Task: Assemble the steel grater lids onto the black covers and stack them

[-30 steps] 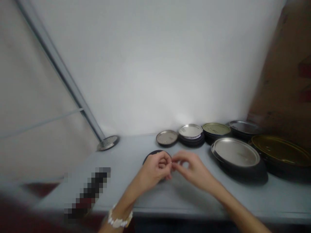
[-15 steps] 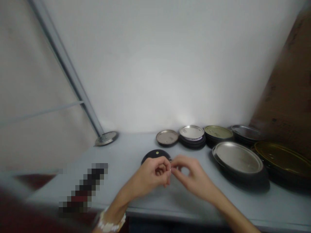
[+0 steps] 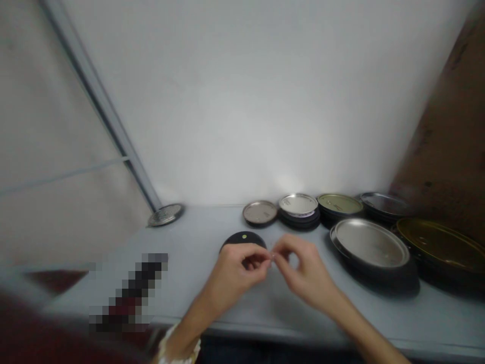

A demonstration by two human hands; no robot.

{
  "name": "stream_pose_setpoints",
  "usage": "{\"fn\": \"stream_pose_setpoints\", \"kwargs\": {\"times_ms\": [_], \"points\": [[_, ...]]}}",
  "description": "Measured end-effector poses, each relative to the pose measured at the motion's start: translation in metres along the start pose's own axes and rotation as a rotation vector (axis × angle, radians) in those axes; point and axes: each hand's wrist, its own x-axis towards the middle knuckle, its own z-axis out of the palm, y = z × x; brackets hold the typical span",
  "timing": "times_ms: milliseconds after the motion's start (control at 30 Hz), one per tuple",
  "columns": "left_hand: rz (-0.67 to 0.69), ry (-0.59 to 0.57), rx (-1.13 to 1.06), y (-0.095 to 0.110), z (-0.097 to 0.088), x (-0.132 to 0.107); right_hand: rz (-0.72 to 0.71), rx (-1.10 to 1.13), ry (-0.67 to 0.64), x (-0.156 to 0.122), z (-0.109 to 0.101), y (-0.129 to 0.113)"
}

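Note:
My left hand [image 3: 240, 268] and my right hand [image 3: 301, 268] meet fingertip to fingertip above the table. Both are closed in a pinch on something tiny between them, too small to name. A white bracelet [image 3: 180, 349] circles the left wrist. Just behind the left hand lies a black round disc [image 3: 242, 239] with a small yellowish dot on top; the hand hides its near part.
Metal round lids [image 3: 261, 212] and stacks of them, silver [image 3: 373, 242] and gold [image 3: 441, 245], line the grey table's [image 3: 182, 283] back and right. A perforated round plate [image 3: 165, 215] lies back left. Brown cardboard [image 3: 450, 136] stands at right. A pixelated patch covers the front left.
My two hands have shifted slightly right and up, still pinched together. The left fingers cover a little more of the black disc's edge. The other things stay put.

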Motion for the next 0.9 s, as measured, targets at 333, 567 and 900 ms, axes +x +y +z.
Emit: {"fn": "stream_pose_setpoints", "kwargs": {"times_ms": [333, 567, 900], "points": [[0.090, 0.021, 0.083, 0.005, -0.002, -0.004, -0.034, -0.050, 0.012, -0.002, 0.003, -0.004], [0.147, 0.047, 0.194, 0.003, 0.002, 0.000, -0.015, -0.057, 0.027, -0.002, 0.002, -0.001], [0.193, 0.017, 0.372, -0.008, 0.001, 0.003, 0.055, -0.048, -0.102, -0.004, -0.012, 0.008]]}}
